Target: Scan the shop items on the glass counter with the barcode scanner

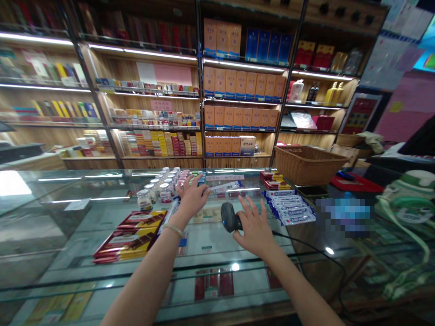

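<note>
My left hand (191,198) is over the glass counter, thumb and fingers at the near end of a blue-and-white wrapped snack bar (226,187). The bar points away to the right; its gripped end is partly hidden. My right hand (254,228) holds a black corded barcode scanner (230,217), its head turned left and some fingers raised off the handle. More blue-and-white bars (290,207) lie in a row to the right. Red-and-yellow chocolate packets (131,237) lie left of my left forearm. Small white-lidded jars (144,199) stand beyond my left hand.
A wicker basket (309,165) stands at the back right, beside red-and-yellow packets (276,180). The scanner cable (316,248) trails right. A green-and-white bottle with a strap (406,203) is at far right. Shelves of boxes (239,117) line the wall behind the glass counter (217,251).
</note>
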A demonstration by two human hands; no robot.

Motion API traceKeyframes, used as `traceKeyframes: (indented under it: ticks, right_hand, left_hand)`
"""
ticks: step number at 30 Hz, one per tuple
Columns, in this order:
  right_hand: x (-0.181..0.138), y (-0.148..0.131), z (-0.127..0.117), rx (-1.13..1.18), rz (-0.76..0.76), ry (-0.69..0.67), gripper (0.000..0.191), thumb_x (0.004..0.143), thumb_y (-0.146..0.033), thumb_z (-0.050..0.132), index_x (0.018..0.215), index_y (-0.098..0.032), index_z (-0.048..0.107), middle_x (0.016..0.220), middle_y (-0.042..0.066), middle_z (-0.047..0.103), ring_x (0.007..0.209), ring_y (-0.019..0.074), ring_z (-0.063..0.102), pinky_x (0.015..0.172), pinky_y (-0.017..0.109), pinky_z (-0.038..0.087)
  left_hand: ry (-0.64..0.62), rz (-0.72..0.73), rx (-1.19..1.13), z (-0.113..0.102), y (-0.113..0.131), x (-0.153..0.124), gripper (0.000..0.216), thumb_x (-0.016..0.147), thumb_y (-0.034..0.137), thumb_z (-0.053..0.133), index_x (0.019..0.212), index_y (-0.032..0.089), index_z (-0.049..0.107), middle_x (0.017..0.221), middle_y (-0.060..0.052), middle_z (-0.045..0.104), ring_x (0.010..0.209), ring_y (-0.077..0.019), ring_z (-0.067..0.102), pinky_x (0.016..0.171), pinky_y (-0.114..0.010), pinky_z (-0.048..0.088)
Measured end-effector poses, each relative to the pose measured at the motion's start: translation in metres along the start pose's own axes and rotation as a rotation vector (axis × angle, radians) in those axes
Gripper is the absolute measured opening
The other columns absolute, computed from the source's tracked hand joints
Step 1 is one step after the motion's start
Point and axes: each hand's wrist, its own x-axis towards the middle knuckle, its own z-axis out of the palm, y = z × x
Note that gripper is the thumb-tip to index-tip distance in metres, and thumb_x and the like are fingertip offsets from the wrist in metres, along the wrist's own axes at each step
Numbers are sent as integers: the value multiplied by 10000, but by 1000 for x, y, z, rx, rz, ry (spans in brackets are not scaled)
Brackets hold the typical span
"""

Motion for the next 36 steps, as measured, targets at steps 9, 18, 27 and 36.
traceKeyframes:
  ticks: [9,18,27,36]
  right_hand:
    - [1,7,-9,-3,-78,-99,667,876,-540,639,1420,-159,574,1685,167,249,1567,371,206,1247,684,-1]
    - [34,30,-21,-73,11,88,533,1022,-545,451,1446,-245,567,1650,135,366,1520,349,311,1211,673,155]
    - [96,60,-6,-139,-91,259,360,915,-392,680,1261,-292,672,1604,105,445,1496,345,312,1183,642,180]
    - [93,70,30,-82,-131,312,375,842,-378,773,1192,-298,663,1567,93,488,1480,312,340,1211,585,130]
  left_hand:
    - [1,17,14,1,0,0,219,936,349,581,900,272,783,1541,-66,532,1464,-408,331,1168,-784,119]
    - [22,24,2,1,2,-2,213,934,351,585,900,284,784,1531,-51,544,1473,-409,321,1177,-780,95]
    - [-22,22,39,-1,4,-3,212,942,348,582,916,281,781,1547,-54,530,1477,-399,322,1176,-769,108]
    - [-63,3,68,-2,7,-4,224,950,350,568,916,278,778,1572,-41,505,1486,-393,309,1191,-749,116]
